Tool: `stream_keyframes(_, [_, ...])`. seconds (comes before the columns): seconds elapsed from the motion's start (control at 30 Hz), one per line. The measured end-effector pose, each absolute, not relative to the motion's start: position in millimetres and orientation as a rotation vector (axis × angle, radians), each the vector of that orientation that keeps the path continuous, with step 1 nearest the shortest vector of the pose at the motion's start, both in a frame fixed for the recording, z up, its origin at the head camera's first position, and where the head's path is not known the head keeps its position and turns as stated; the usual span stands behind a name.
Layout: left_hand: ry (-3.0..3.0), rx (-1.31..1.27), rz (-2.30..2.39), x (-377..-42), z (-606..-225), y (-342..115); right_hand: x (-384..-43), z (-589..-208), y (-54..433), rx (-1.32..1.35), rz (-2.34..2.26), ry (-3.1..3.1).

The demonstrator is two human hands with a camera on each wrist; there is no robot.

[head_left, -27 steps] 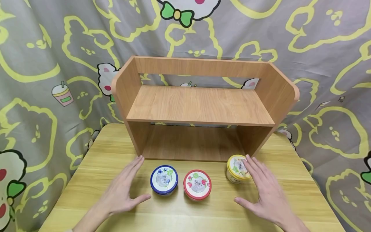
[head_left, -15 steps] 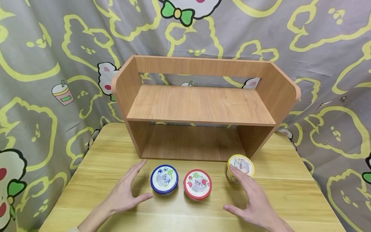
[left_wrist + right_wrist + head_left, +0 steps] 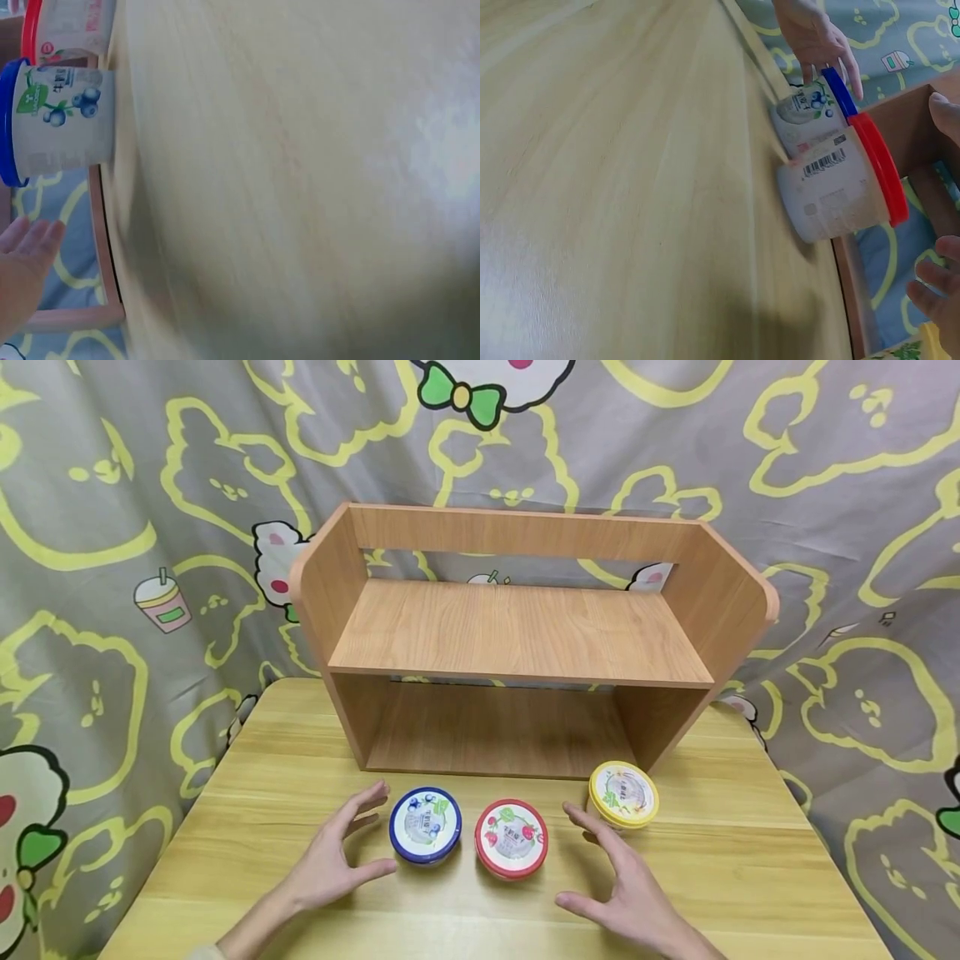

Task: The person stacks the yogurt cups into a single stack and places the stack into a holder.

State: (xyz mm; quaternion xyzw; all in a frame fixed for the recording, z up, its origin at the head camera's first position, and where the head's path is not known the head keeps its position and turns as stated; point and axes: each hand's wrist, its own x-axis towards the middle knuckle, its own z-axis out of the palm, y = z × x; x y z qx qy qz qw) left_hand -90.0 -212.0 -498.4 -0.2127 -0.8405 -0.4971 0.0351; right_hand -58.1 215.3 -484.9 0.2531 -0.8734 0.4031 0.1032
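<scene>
Above pale wooden bench (image 3: 285, 735), our left hand (image 3: 330, 862) and right hand (image 3: 624, 893), fingers apart, flank blue-lidded white round tub (image 3: 425, 827), red-lidded white round tub (image 3: 511, 839). Likely reach step; next calls for closing inward.

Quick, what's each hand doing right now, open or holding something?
Left hand: open, holding nothing, beside the blue-lidded tub.
Right hand: open, holding nothing, near the red-lidded tub.

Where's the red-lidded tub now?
In the head view, the red-lidded tub stands just right of the blue-lidded tub, left of the right hand.
</scene>
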Motion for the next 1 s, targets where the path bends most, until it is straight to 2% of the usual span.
stream_keyframes(0.53, [-2.566,-0.637,-1.733,-93,-509,-204,-75,-507,201,0.775,1.477,-2.597])
stream_keyframes(1.0, [-2.611,-0.621,-1.723,-96,-510,-199,-85,-516,189,0.748,1.521,-2.653])
